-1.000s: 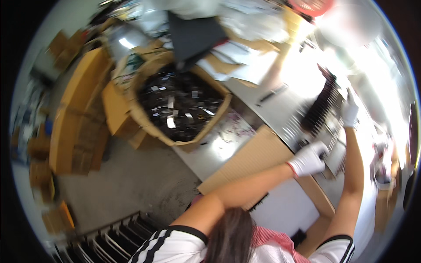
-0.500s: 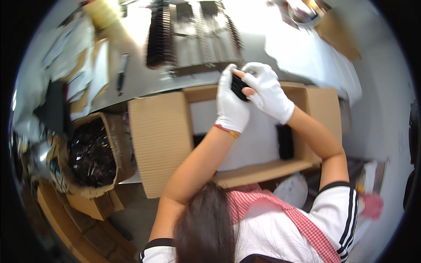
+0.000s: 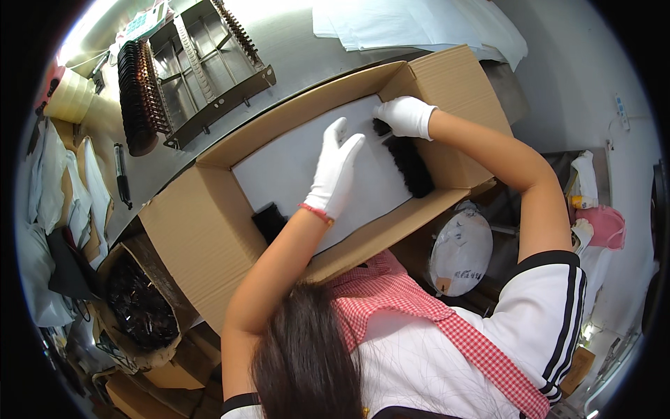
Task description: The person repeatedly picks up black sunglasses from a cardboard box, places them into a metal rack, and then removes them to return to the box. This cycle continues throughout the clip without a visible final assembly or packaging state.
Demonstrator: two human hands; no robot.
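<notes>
An open cardboard box [image 3: 426, 77] stands in front of me, its bottom covered by a white sheet [image 3: 279, 167]. My left hand [image 3: 332, 171], white-gloved, hovers over the sheet with thumb and fingers apart, holding nothing. At the box's far right corner my right hand [image 3: 406, 117], in the same kind of glove, is closed on a small black bundle [image 3: 381, 127] of a kind I cannot make out. Its fingers are partly hidden. The bundle sits at the far end of a black row of packed pieces [image 3: 408, 167] along the right wall. Another black stack [image 3: 269, 222] lies at the left wall.
On the metal table beyond stands a metal rack [image 3: 209, 70] with a row of dark, glossy pieces [image 3: 137, 98]. A black marker [image 3: 122, 174] lies left of it, white sheets [image 3: 419, 24] at the back right. A carton of dark shiny pieces [image 3: 143, 304] stands lower left.
Both hands were together above the box around the black bundle. My right hand has carried it down into the right end; my left hand has let go and opened. The view has turned.
</notes>
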